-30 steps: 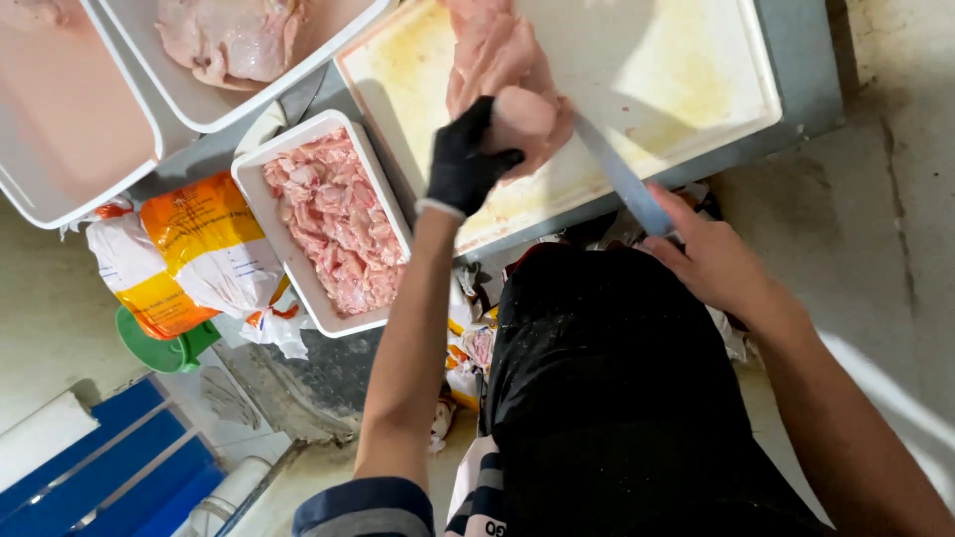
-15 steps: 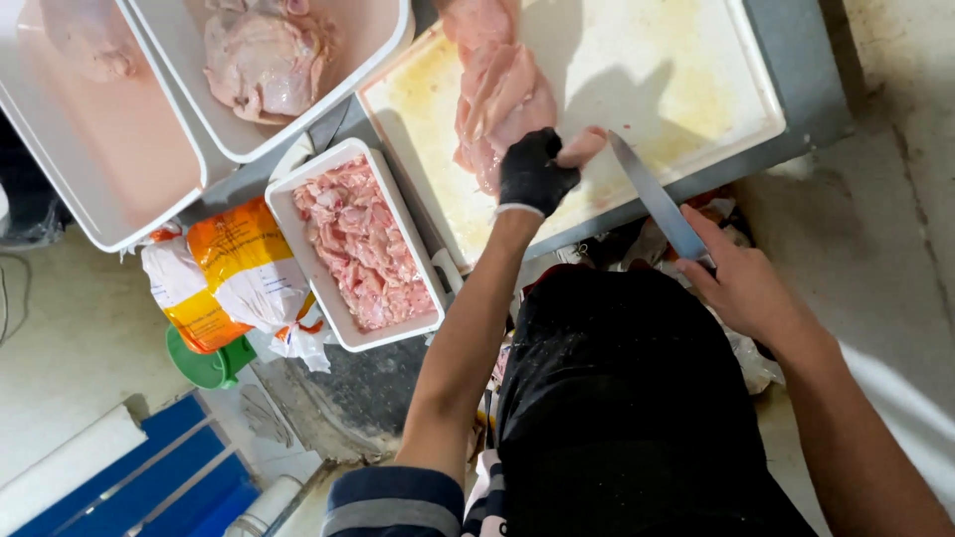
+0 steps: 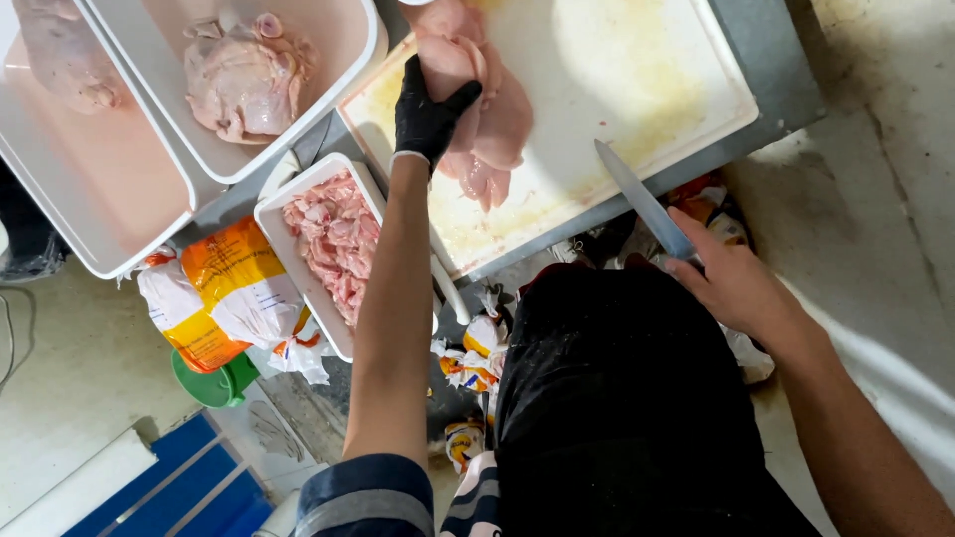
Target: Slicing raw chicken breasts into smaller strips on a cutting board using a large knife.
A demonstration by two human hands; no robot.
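My left hand (image 3: 430, 111) wears a black glove and grips a large piece of raw chicken (image 3: 489, 119) lying on the white cutting board (image 3: 637, 80). My right hand (image 3: 736, 283), bare, holds a long knife (image 3: 642, 199) by the handle near the board's front edge, with the blade pointing up over the board and not touching the meat. A small white tray of cut chicken pieces (image 3: 333, 244) sits just left of the board, under my left forearm.
Two large white tubs (image 3: 149, 189) with raw chicken parts (image 3: 244, 75) stand at the upper left. An orange and white plastic bag (image 3: 224, 288) and a green bowl (image 3: 214, 383) lie below them. Blue crates (image 3: 169, 487) stand on the floor.
My left hand has slid farther up the board and now grips the chicken piece. My right hand with the knife has drawn back from the meat toward the board's front edge.
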